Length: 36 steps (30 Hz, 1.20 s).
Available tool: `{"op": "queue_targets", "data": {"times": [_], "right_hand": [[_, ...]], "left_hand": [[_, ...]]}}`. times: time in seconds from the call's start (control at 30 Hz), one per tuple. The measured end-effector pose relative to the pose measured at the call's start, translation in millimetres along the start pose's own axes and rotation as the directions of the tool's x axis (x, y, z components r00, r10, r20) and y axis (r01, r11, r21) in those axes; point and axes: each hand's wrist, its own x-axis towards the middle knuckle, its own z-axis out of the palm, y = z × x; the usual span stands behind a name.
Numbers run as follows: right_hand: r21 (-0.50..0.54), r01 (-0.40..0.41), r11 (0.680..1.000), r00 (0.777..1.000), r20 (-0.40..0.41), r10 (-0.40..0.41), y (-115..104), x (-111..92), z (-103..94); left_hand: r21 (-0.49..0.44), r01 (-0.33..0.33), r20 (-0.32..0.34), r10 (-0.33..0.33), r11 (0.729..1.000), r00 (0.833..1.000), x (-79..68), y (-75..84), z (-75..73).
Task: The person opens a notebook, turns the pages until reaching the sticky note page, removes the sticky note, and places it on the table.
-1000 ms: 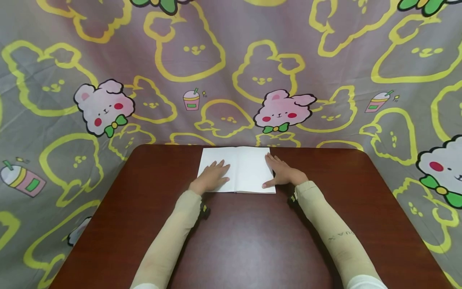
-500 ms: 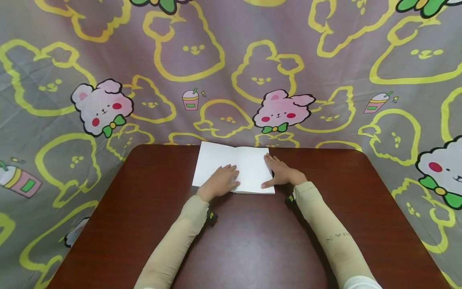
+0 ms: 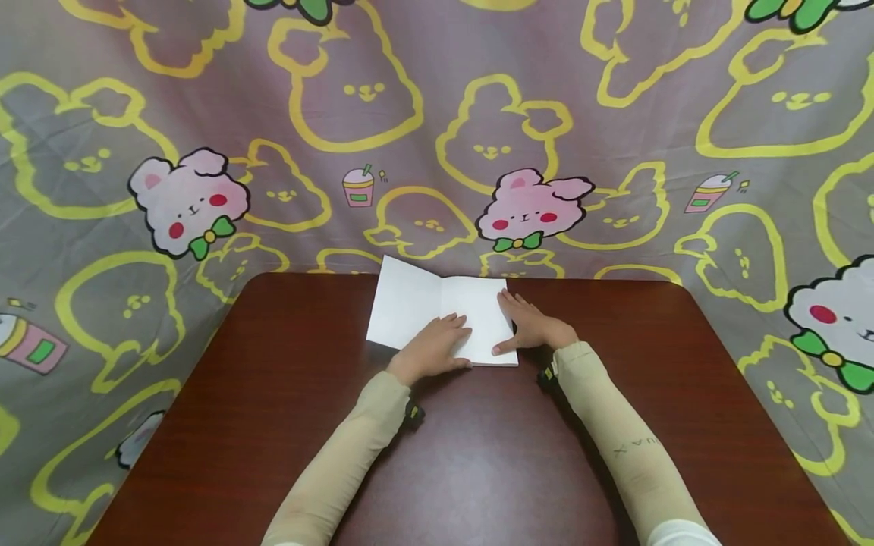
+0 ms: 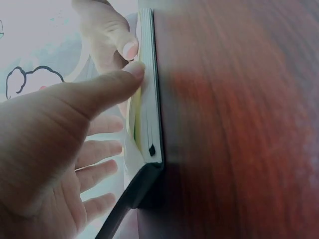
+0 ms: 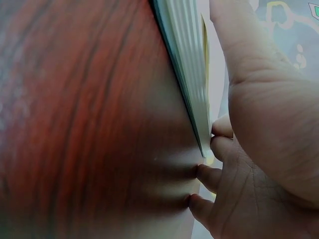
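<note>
At twelve o'clock on our brown table (image 3: pixel 478 462), patterned curtain (image 3: pixel 410 98) beyond, our left hand (image 3: pixel 433 347) and right hand (image 3: pixel 536 324) spread over a book (image 3: pixel 479 303).

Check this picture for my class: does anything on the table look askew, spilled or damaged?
The open book looks uneven: its left side tilts up off the table, while its right side lies flat. I see no spill or tear.

Wood-grained, red-brown table (image 3: pixel 471 455); at twelve o'clock, near the far edge, lies an open white-paged book (image 3: pixel 479 298).
</note>
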Motion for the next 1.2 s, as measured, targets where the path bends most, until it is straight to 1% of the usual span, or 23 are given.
{"op": "queue_targets", "data": {"times": [0.2, 0.37, 0.47, 0.67, 0.8, 0.9, 1.03, 1.2], "right_hand": [[0.012, 0.005, 1.000, 1.000, -0.001, -0.005, -2.5, -1.2, -1.0], [0.011, 0.000, 1.000, 1.000, 0.002, 0.000, -1.7, -2.1, -1.4], [0.027, 0.006, 1.000, 1.000, 0.002, -0.006, -1.9, -3.0, -2.0], [0.038, 0.037, 0.999, 0.999, -0.003, -0.037, 1.2, -3.4, -2.5], [0.040, 0.046, 0.998, 0.999, -0.002, -0.046, 4.1, -3.8, -2.6], [0.079, 0.053, 0.995, 0.999, -0.005, -0.053, 5.1, -5.8, -3.7], [0.136, 0.073, 0.988, 0.997, -0.020, -0.071, 5.0, -8.9, -5.9], [0.148, 0.077, 0.986, 0.997, -0.024, -0.074, 3.8, -10.9, -7.7]], "left_hand": [[0.008, 0.004, -0.011, -0.004, 1.000, 1.000, 0.0, 0.0, 1.8], [0.013, -0.018, -0.037, 0.019, 1.000, 0.999, -0.6, -0.5, 2.3], [0.022, -0.033, -0.050, 0.035, 0.999, 0.998, -1.6, -0.4, 1.8], [0.060, -0.053, -0.077, 0.057, 0.997, 0.995, -5.3, 1.1, -2.6], [0.084, -0.055, -0.076, 0.061, 0.995, 0.995, -8.5, 2.3, -5.8], [0.103, -0.057, -0.069, 0.064, 0.993, 0.996, -10.7, 2.8, -7.0], [0.132, -0.070, -0.083, 0.081, 0.989, 0.993, -13.8, 3.0, -9.2], [0.168, -0.091, -0.113, 0.110, 0.982, 0.987, -17.6, 1.9, -12.4]]}}
